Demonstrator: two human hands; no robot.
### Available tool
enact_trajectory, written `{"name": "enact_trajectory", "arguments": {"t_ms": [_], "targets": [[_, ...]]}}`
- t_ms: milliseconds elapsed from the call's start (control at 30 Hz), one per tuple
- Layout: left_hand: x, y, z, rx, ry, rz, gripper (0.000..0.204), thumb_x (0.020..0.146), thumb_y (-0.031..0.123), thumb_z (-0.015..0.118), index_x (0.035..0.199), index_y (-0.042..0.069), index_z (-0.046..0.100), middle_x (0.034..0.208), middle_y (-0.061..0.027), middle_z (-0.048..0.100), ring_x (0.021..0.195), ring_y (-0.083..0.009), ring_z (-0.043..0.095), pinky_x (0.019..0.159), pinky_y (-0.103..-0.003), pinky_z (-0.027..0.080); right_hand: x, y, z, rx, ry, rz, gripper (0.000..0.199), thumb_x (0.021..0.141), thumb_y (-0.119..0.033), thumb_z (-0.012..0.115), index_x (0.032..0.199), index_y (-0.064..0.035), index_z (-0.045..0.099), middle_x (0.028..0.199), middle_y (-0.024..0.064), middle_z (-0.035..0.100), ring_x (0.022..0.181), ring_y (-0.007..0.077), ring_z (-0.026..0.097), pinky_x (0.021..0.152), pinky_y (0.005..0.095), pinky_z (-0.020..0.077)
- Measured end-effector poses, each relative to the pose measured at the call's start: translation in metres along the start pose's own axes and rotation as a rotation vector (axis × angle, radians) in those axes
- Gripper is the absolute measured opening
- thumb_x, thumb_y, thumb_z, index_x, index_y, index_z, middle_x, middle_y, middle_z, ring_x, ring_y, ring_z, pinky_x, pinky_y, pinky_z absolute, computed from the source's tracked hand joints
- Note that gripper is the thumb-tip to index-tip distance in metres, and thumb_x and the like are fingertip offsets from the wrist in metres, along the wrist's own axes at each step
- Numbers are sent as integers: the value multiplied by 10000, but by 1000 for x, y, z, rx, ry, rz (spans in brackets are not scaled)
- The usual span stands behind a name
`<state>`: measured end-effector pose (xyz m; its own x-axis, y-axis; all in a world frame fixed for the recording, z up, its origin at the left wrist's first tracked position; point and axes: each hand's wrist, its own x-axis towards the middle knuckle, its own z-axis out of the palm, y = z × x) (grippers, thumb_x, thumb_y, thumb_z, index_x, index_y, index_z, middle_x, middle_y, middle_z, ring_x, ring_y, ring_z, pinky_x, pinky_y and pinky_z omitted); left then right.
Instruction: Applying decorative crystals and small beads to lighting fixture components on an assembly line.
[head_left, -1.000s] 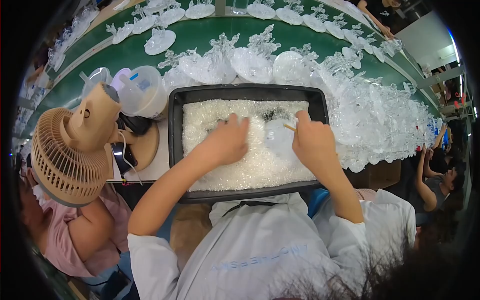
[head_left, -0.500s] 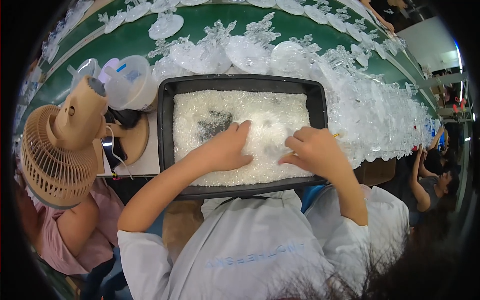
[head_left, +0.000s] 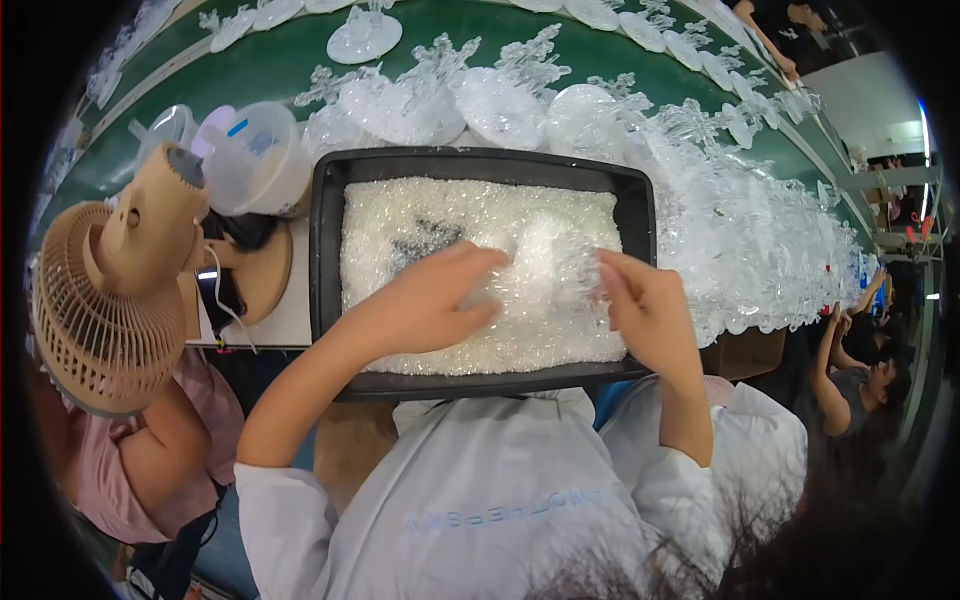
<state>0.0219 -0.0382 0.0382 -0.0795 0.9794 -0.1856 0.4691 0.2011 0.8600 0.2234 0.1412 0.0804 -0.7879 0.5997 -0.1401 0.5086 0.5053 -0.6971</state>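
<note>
Clear ornament (head_left: pixel 572 266) hangs over white granules (head_left: pixel 480 350) in the black tray (head_left: pixel 322 270), pinched by the right hand (head_left: pixel 650 305); the left hand (head_left: pixel 432 300) has thumb and fingers parted beside it, contact too blurred to tell. Past the tray, more ornaments (head_left: pixel 500 108) crowd the green table (head_left: pixel 285 62).

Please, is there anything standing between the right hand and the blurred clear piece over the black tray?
Nothing visible does: the right hand is right beside the clear piece, though blur hides whether they touch. The left hand is on the piece's other side.
</note>
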Motion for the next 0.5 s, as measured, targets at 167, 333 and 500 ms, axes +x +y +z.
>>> {"name": "enact_trajectory", "arguments": {"t_ms": [167,333,500], "targets": [[-14,16,-18,-86,260,-22,510,948,186,593,1396,-7,445,1330,-211,530,1180,-341,558,985,-379,456,-3,18,-20,649,14,216,311,1008,-137,547,1257,41,603,838,116,726,517,42,481,461,183,353],[5,38,18,-513,78,-5,680,1005,236,509,1520,-66,183,1544,-290,283,1458,-362,274,1183,-374,222,-1,35,-1,1029,-70,327,357,1013,-168,550,1295,51,549,915,169,724,540,43,452,458,172,334],[-6,30,21,-392,355,94,642,1029,197,421,1520,-98,130,1577,-291,204,1488,-367,194,1202,-389,148,-2,40,10,1271,-37,497,385,1005,-178,562,1304,60,514,993,213,697,549,11,394,425,135,272]]}}
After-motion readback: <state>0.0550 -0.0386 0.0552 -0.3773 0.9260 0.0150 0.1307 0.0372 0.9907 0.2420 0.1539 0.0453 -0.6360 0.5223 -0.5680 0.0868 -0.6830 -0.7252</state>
